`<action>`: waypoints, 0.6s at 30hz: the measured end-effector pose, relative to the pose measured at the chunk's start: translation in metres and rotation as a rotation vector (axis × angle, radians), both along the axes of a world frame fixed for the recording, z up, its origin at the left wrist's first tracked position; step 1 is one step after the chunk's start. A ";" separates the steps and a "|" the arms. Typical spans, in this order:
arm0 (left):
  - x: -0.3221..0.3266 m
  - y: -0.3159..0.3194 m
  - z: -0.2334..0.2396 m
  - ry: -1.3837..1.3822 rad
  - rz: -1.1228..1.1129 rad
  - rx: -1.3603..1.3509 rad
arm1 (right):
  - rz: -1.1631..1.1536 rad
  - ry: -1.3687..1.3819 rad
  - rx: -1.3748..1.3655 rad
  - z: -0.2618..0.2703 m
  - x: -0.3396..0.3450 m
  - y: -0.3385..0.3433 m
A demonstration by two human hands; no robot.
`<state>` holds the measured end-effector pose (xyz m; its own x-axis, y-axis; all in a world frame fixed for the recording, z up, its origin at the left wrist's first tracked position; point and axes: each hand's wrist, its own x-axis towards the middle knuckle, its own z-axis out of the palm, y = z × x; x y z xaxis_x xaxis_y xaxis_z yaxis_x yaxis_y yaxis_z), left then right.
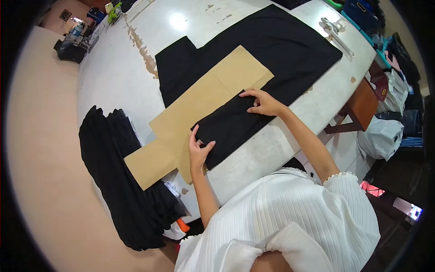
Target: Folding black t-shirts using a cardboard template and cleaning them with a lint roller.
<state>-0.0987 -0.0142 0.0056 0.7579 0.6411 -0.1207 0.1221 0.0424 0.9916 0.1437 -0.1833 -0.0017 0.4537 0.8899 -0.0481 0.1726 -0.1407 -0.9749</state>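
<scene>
A black cloth garment (289,37) lies spread flat on the white table. On top of it rests a tan cardboard folding template (204,91) with a narrow tail reaching left. The near side of the garment is folded up over the template as a black flap (231,125). My left hand (199,151) holds the flap's left end, index finger at its corner and thumb on the cloth. At the flap's right end, my right hand (263,102) holds the cloth near its upper corner, fingers bent. Some fingertips are partly hidden.
A tall stack of folded black garments (119,176) stands at the table's left edge, under the template's tail. A white handled tool (336,35) lies at the far right of the worn white table (112,74). A wooden stool (360,105) and bags (380,136) stand right.
</scene>
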 end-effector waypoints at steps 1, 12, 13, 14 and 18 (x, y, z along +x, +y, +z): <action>-0.001 -0.001 0.000 0.048 -0.017 0.016 | 0.010 -0.058 -0.001 -0.002 0.000 0.001; -0.010 -0.002 -0.005 0.253 0.007 0.242 | -0.076 -0.436 -0.094 0.001 -0.015 0.010; -0.013 -0.004 -0.002 0.315 0.027 0.325 | -0.091 -0.513 -0.085 0.006 -0.017 0.012; -0.012 -0.006 -0.002 0.368 0.116 0.454 | -0.112 -0.475 -0.239 0.010 -0.022 0.008; 0.019 -0.026 0.011 0.352 0.190 0.923 | -0.335 -0.865 -0.170 0.021 -0.045 0.022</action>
<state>-0.0799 -0.0406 0.0164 0.6501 0.7035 0.2873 0.4854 -0.6753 0.5553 0.0984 -0.1611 0.0193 0.6238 0.7184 0.3078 0.7514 -0.4429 -0.4890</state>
